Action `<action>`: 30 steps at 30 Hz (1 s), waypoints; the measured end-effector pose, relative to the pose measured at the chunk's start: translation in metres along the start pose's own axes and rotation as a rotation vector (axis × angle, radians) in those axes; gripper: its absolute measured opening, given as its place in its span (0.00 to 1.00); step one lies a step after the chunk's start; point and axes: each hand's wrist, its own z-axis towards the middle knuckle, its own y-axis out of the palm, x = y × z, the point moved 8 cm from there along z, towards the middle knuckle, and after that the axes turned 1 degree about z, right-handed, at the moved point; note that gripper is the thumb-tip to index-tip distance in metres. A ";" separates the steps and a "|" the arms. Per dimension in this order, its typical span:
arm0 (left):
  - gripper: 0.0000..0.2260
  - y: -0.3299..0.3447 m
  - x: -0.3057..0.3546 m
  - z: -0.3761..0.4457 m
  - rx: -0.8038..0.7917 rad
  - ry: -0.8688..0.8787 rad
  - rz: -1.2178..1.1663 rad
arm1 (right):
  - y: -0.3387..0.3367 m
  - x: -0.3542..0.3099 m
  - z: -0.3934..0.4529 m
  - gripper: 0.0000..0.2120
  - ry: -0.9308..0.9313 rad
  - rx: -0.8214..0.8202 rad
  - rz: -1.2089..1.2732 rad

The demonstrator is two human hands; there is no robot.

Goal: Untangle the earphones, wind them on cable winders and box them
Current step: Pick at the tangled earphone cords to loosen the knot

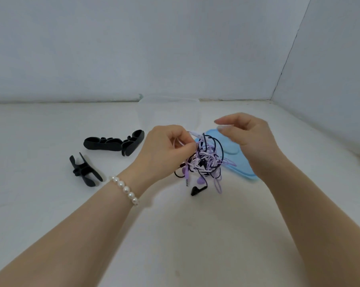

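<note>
Earphones (204, 162): purple and black cables knotted in one light, limp clump, hanging above the table (50, 125); plugs and buds dangled below. Judged soft and snag-prone; best taken at a free end, not mid-knot. Left hand (166, 150) pinched purple strands at the clump's upper left. Right hand (247, 131) hovered just right of it, fingers apart, holding nothing. Blue lid (237, 160) lay behind; two black cable winders (112, 142) sat well left.

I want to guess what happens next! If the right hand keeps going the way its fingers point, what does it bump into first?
The right hand points left, toward the left hand. It would probably meet the tangled earphones near their top or the left hand's fingers; depth is unclear.
</note>
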 end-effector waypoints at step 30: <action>0.13 0.004 0.012 -0.010 0.052 -0.004 0.089 | 0.015 0.000 -0.006 0.03 0.062 -0.178 0.168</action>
